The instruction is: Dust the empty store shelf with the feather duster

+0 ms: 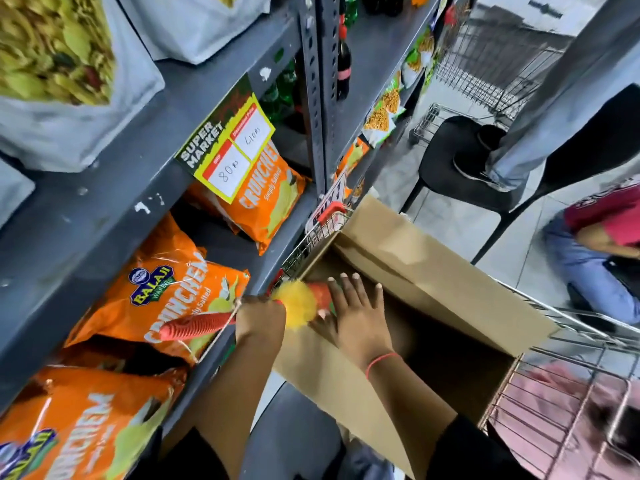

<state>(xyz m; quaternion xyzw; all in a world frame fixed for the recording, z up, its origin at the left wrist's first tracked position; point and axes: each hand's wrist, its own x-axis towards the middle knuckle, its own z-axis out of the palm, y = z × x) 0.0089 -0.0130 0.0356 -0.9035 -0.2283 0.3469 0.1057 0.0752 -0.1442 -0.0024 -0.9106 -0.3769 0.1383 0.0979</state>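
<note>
Looking thru head cam, I see L hand (258,315) gripping the feather duster (242,311) at the shelf (277,251) front edge, fluffy yellow head over the cardboard box (433,271) rim. R hand (356,317) open, flat, fingers spread on an orange packet (320,294) inside the box corner.

Black sleeves, red thread bracelet (381,361) on right wrist

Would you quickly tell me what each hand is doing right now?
Left hand: closed around the feather duster.
Right hand: open, fingers spread, resting on an orange packet.
</note>
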